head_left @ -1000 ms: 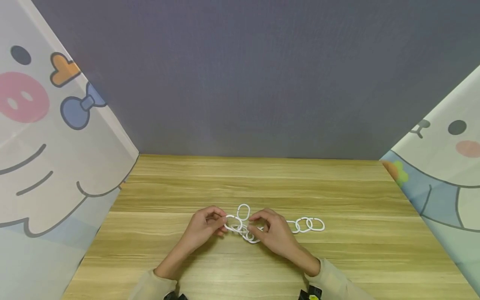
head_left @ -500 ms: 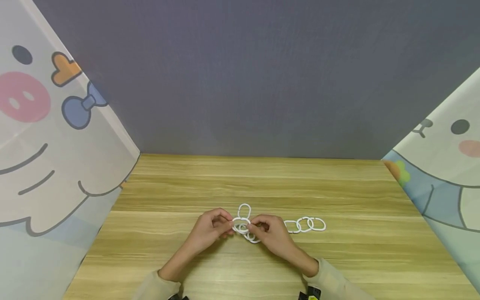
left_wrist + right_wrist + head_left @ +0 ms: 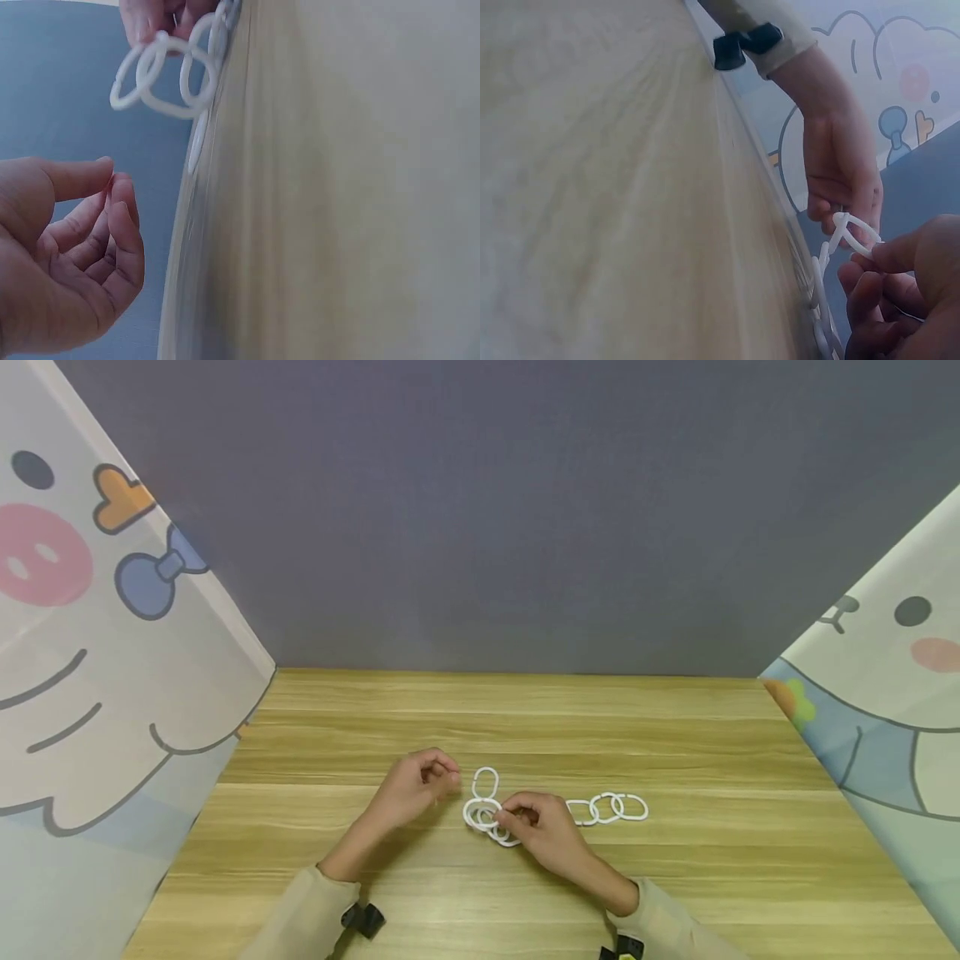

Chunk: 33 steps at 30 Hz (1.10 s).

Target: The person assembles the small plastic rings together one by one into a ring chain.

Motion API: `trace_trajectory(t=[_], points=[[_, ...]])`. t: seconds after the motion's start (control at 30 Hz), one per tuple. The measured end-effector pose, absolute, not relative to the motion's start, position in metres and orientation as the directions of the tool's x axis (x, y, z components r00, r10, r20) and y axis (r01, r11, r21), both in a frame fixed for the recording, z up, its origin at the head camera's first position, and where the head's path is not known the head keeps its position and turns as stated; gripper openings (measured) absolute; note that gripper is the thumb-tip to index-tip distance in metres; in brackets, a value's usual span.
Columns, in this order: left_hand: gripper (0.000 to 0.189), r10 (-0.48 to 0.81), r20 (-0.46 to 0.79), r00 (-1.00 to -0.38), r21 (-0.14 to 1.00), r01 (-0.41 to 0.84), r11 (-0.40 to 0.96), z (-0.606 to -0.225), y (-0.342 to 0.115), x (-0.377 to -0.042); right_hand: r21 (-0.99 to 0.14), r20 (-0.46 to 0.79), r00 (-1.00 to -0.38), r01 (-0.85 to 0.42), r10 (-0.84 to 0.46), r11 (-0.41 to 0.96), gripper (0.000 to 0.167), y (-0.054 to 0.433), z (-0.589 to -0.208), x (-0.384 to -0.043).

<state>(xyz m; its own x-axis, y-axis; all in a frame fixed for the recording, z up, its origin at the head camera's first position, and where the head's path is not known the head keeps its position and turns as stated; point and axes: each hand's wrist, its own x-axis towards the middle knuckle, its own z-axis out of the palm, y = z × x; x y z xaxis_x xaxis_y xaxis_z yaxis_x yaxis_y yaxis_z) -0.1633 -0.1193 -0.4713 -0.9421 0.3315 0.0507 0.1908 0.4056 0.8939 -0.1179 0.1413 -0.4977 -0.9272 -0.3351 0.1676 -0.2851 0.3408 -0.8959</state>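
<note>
My right hand (image 3: 543, 827) pinches a white oval plastic chain link (image 3: 465, 814) between thumb and fingers, above several other linked white links (image 3: 504, 842). In the right wrist view the pinched link (image 3: 862, 225) is tilted, with more links trailing down beside the table. The left hand (image 3: 414, 785) is off to the left, apart from the links, its fingers loosely curled with nothing in them. In the left wrist view its thumb and fingertips (image 3: 112, 176) come together bare. One more link (image 3: 497, 785) lies just beyond the held one, beside the left fingertips.
A row of joined white links (image 3: 617, 810) lies on the wooden table (image 3: 735, 760), right of the right hand, which hides part of the links. A grey panel (image 3: 517, 527) stands behind the table, with cartoon-printed panels (image 3: 900, 693) at both sides.
The left hand first brought a link to the right hand, both holding it; now it has let go and drawn up and left. The right hand keeps the link.
</note>
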Motion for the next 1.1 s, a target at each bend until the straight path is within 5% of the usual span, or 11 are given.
trace_trajectory(t=[0.33,1.1], points=[[0.01,0.457,0.135,-0.879,0.802,0.367,0.47,-0.469,-0.097,-0.192,-0.902,0.162,-0.925,-0.28,-0.344,0.329,0.005,0.142,-0.499,-0.118],[0.01,0.433,0.118,-0.894,0.695,0.386,0.607,-0.488,-0.076,-0.212,-0.906,0.157,-0.918,-0.28,-0.364,0.318,0.006,0.143,-0.498,-0.119]])
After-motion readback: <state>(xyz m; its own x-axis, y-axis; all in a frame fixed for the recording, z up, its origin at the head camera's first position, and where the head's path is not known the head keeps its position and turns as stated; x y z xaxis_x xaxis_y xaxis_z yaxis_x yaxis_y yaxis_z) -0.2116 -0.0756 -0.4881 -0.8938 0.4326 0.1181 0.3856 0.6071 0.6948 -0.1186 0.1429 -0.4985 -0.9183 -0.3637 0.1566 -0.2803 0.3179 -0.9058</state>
